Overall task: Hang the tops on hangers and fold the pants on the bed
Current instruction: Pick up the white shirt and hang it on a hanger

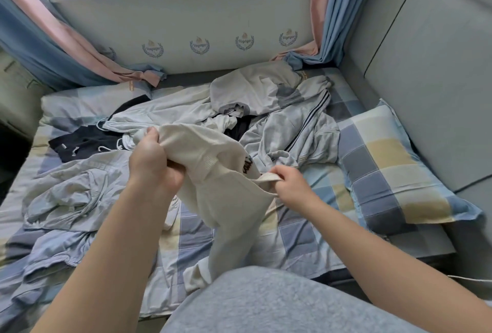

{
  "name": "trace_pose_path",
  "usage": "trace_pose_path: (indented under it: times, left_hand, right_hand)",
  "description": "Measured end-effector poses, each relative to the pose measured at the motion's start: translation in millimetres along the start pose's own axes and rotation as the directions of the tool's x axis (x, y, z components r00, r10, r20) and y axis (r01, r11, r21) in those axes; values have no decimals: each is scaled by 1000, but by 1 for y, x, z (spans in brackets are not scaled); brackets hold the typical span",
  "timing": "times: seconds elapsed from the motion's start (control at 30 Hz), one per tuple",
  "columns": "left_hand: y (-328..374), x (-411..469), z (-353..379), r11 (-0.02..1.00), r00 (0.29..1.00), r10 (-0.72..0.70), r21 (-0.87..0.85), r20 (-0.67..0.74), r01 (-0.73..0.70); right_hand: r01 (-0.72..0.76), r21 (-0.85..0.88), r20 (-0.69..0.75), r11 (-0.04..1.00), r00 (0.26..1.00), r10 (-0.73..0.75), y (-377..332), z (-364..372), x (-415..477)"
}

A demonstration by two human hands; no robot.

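Observation:
A cream knit top point(213, 173) with dark lettering hangs in front of me above the checked bed point(306, 239). My left hand point(151, 159) grips a bunch of its fabric near the top. Lower and to the right, my right hand point(290, 183) pinches its ribbed edge. The rest of the top droops down to the sheet. Behind it lies a heap of clothes: grey striped pants point(298, 130), a pale grey garment point(255, 87), a dark navy piece with white drawstrings point(85, 143) and a light shirt point(74, 189). No hanger is in view.
A checked pillow point(394, 170) lies at the right against a grey padded headboard point(426, 66). Pink and blue curtains point(53, 40) hang at both back corners under a window. A crumpled blue-grey garment point(45, 260) lies at the near left.

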State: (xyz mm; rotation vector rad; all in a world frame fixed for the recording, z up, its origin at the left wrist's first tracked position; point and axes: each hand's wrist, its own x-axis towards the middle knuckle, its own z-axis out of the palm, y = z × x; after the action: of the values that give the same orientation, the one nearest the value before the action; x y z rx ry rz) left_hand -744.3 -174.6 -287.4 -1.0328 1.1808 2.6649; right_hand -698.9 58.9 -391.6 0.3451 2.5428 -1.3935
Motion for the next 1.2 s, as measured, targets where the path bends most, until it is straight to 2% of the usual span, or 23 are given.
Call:
trace_pose_path:
  times: [0.1,0.2,0.27,0.3,0.37,0.4,0.43,0.47,0.53,0.6,0.67,0.73,0.83,0.9,1.0,1.1,1.13,1.2]
  left_hand:
    - [-11,17,-17,972,1000,6,237,-16,-2]
    - [-36,27,-40,801,997,-42,594,-67,74]
    - [-50,31,-55,600,993,-83,792,-83,116]
    - [-56,32,-61,439,994,-84,893,-72,102]
    - [-66,35,-68,44,999,-32,998,43,-42]
    - [-72,35,-67,-54,990,-13,989,137,-138]
    - [-77,30,-61,-49,971,-30,970,238,-239]
    - [-82,22,-52,21,935,-76,938,346,-346]
    - [-93,3,-31,176,823,-166,838,543,-517]
    - [-106,-14,-14,213,704,-164,721,691,-659]
    - [-116,-25,-3,235,643,-160,662,749,-712]
    - [-126,-30,2,244,636,-143,649,759,-720]
    - [-138,-33,2,173,651,-43,647,758,-743]
    - [-144,-26,-3,126,688,17,681,726,-722]
    - [-144,1,-18,68,800,61,797,598,-601]
    - [-134,31,-45,-49,916,77,919,395,-392]
    - [-129,38,-52,-35,936,74,939,343,-341]
    - [-120,45,-56,109,950,72,945,303,-310]
  right_hand:
    - [59,208,-123,976,992,-34,-16,-27,-5]
    - [104,394,-216,913,976,-18,-38,-50,-10]
    - [127,481,-212,868,977,-25,-51,-61,-16]
    - [132,491,-198,861,979,-37,-57,-65,-20]
    - [144,481,-167,865,983,-71,-66,-70,-29]
    - [153,473,-153,868,984,-90,-69,-70,-33]
    - [162,468,-144,869,984,-106,-72,-71,-36]
    - [169,469,-141,867,983,-116,-74,-70,-39]
    - [194,454,-153,869,979,-138,-79,-67,-43]
    - [231,409,-171,883,970,-174,-83,-65,-46]
    - [265,360,-193,895,959,-206,-85,-66,-49]
    - [285,324,-212,902,951,-225,-85,-70,-53]
    - [311,281,-234,908,940,-250,-85,-76,-56]
    - [324,273,-269,906,930,-251,-86,-80,-56]
    - [343,270,-359,900,903,-236,-85,-96,-54]
    - [355,292,-439,888,875,-205,-79,-116,-49]
    - [354,306,-448,884,873,-194,-77,-120,-47]
    - [332,303,-436,894,882,-180,-69,-124,-42]
